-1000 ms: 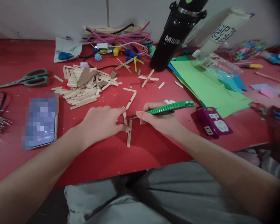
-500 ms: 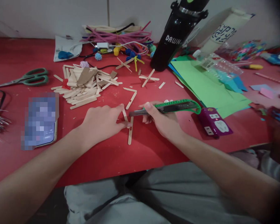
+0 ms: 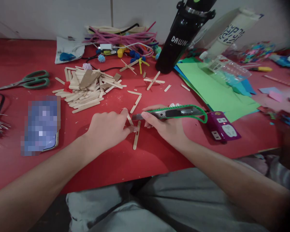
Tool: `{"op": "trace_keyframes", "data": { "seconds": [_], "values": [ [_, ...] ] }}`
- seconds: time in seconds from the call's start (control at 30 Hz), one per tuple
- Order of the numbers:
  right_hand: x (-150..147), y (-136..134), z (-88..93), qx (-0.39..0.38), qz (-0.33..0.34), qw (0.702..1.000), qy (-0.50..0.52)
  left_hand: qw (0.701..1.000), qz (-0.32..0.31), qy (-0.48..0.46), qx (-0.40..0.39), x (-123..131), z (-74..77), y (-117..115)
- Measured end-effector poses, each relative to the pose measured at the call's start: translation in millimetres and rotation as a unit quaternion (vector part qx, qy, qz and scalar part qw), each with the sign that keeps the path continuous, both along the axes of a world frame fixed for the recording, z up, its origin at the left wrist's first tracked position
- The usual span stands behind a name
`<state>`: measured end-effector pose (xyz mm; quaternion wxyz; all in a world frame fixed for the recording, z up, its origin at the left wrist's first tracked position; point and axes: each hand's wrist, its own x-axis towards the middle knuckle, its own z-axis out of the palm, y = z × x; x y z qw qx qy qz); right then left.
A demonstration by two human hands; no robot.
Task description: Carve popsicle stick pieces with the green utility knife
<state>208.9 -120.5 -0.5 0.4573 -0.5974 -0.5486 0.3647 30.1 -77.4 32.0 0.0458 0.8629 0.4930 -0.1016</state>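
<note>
My right hand is closed around a green box cutter, its thumb pressed near the blade end. The blade points left and reaches a short craft stick, close to my left fingertips. My left hand steadies this stick and a second craft stick, index finger at the top and thumb lower down. Part of both sticks is hidden by the fingers. Just beyond the hands lies a bent, broken craft stick.
A pile of craft sticks lies back left, near green scissors and a phone. At the back stands a black bottle. Green paper sheets and a purple power adapter are on the right.
My right hand and the box cutter have shifted slightly left, with the thumb now nearer the blade. The lower craft stick has tilted a little to the right at its top.
</note>
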Motion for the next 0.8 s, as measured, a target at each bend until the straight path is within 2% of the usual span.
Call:
{"op": "trace_keyframes", "data": {
  "seconds": [0.27, 0.47, 0.8],
  "values": [
    [-0.1, -1.9, -4.3, 0.052, 0.029, 0.997, -0.051, 1.0, -0.007, -0.013, 0.005, 0.1, -1.1, 1.1],
    [1.7, -1.0, -7.2, 0.061, 0.043, 0.995, -0.06, 1.0, -0.011, -0.014, -0.001, -1.1, -0.6, 1.3],
    [1.4, 0.0, 0.0, 0.076, 0.082, 0.982, -0.151, 1.0, -0.012, -0.008, 0.002, 0.9, -2.0, 1.4]
  ]
}}
